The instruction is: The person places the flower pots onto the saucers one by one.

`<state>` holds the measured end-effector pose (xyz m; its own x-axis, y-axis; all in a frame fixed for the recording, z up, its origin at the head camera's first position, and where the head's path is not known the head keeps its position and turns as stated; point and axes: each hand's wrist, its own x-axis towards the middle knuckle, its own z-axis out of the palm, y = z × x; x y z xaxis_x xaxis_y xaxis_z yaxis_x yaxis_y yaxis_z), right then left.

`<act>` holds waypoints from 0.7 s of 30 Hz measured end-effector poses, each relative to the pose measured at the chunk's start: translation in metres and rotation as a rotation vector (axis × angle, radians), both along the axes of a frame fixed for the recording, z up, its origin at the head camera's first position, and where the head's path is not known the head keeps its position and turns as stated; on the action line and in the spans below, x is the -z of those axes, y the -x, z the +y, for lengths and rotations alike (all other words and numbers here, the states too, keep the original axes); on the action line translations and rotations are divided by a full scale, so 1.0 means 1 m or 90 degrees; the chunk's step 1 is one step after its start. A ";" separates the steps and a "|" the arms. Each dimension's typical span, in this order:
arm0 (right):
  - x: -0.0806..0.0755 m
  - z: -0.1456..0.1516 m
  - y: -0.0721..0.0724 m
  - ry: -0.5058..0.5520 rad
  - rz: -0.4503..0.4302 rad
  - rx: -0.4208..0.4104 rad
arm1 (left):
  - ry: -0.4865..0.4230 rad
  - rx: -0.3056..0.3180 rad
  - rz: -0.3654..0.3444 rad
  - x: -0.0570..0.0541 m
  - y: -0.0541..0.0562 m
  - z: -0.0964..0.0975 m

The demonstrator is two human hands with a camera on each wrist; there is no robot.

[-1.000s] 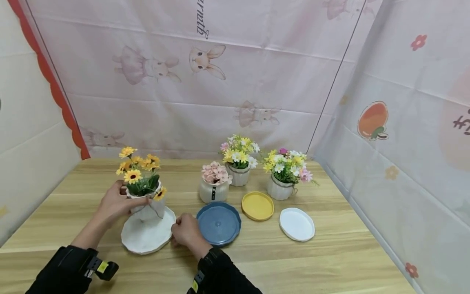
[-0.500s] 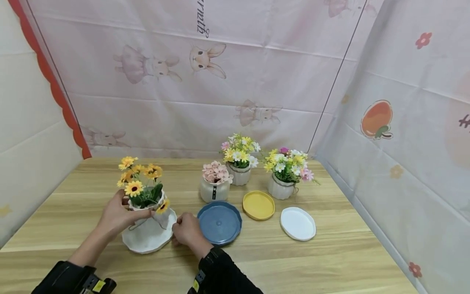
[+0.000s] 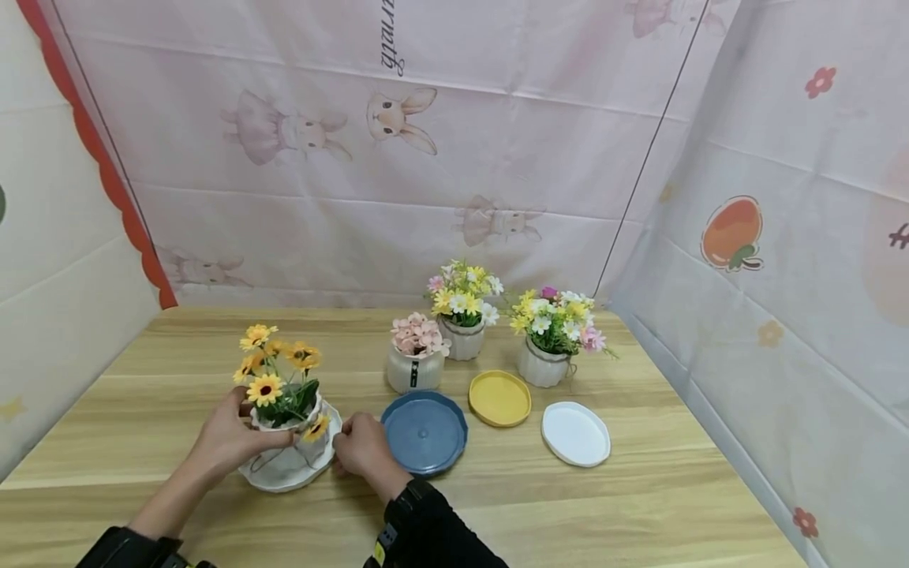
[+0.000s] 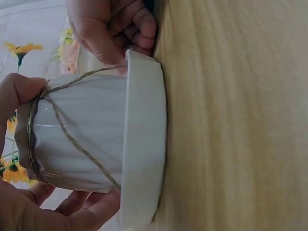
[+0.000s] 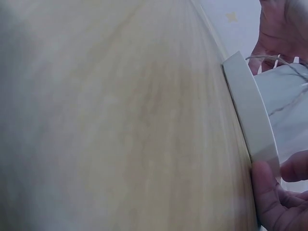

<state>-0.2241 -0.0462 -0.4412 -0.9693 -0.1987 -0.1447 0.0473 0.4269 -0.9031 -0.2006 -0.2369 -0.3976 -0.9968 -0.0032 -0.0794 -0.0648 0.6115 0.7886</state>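
White and fluted, the twine-tied pot (image 4: 91, 120) is within the faceted saucer (image 4: 144, 125) at near left; we see the left hand (image 3: 230, 435) gripping it, the right hand (image 3: 365, 446) pinching the saucer's rim (far cloth (image 3: 483, 142): sideways "rmth").

A white fluted flowerpot (image 4: 96, 115) of yellow-orange sunflowers (image 3: 266, 390), twine (image 4: 73, 138) round its neck, is upright within a white faceted saucer (image 4: 144, 130), base hidden behind the rim; the saucer lies flat on the table (image 3: 568, 513).

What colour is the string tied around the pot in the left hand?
Brown: the string shows best in the left wrist view.
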 end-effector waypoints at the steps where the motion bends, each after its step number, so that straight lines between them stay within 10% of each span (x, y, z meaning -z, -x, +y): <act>1: 0.000 0.000 0.000 0.004 -0.002 0.001 | 0.004 -0.001 -0.002 0.001 -0.001 0.000; 21: -0.001 0.001 0.000 -0.022 0.013 -0.018 | -0.047 0.044 0.014 0.008 -0.001 -0.001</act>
<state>-0.2242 -0.0452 -0.4404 -0.9660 -0.2217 -0.1329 0.0169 0.4589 -0.8883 -0.1993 -0.2384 -0.4061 -0.9960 0.0706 -0.0556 -0.0072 0.5541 0.8324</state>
